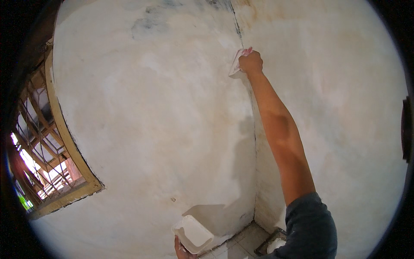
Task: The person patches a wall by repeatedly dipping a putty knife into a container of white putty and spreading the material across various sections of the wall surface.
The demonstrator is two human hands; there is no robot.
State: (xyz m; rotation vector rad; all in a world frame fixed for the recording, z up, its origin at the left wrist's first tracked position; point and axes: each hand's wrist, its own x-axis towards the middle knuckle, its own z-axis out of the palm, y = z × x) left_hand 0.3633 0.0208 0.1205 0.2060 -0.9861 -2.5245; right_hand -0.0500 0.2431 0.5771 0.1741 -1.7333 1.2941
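High up in the wall corner, my right hand (252, 63) is closed around a putty knife (236, 64) with a pale, flat blade and a pinkish upper edge. Its blade lies against or very close to the left wall (142, 125), right beside the corner line; exact contact cannot be made out. Low in the view, my left hand (183, 249) grips a white rectangular plastic tub (195, 233) by its side. The tub is tilted so its inside shows, with white material in it. Some of the left hand's fingers are hidden behind the tub.
A barred window with a yellowish wooden frame (64, 125) is at the left. The right wall (345, 121) meets the left one at a dark, cracked corner line. Below lies a tiled floor (243, 241), where a dark-edged tray (269, 241) with something white stands near my sleeve.
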